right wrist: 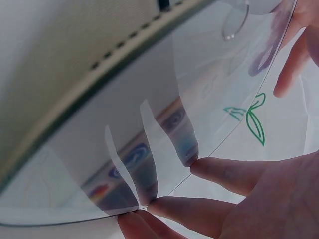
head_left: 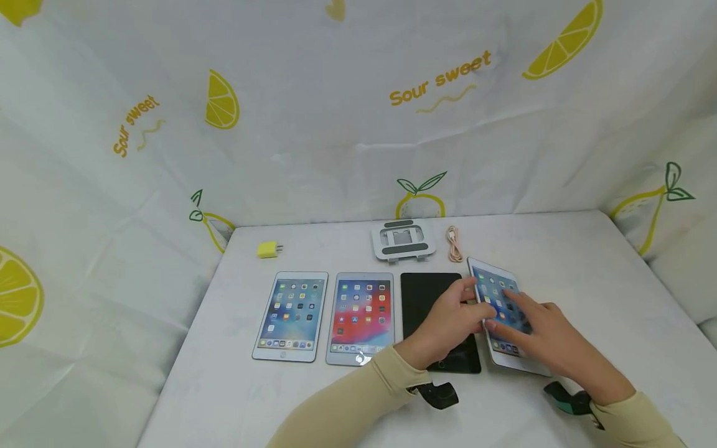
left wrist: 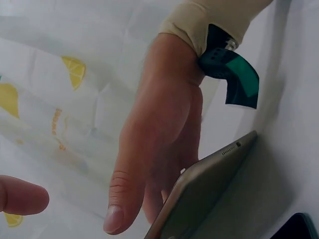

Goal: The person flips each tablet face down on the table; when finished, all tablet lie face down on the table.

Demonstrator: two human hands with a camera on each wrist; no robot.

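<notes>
A white-framed tablet (head_left: 506, 311), its home screen lit, is tilted up off the table at the right of the row. My left hand (head_left: 450, 320) holds it by its left edge, with the thumb over the screen. Reaching in from the right, my right hand (head_left: 560, 339) has its fingers extended over the screen and touching it. The left wrist view shows the back and the speaker edge of the tablet (left wrist: 214, 179) beside the right hand (left wrist: 159, 129). Fingertips meet the glossy screen (right wrist: 84, 164) and reflect in it in the right wrist view.
A dark-screened tablet (head_left: 428, 289) lies under the left hand. Two lit tablets, one blue (head_left: 291, 311) and one red-blue (head_left: 361, 311), lie to its left. Farther back are a yellow charger plug (head_left: 269, 249), a silver folding stand (head_left: 403, 241) and a coiled cable (head_left: 454, 244).
</notes>
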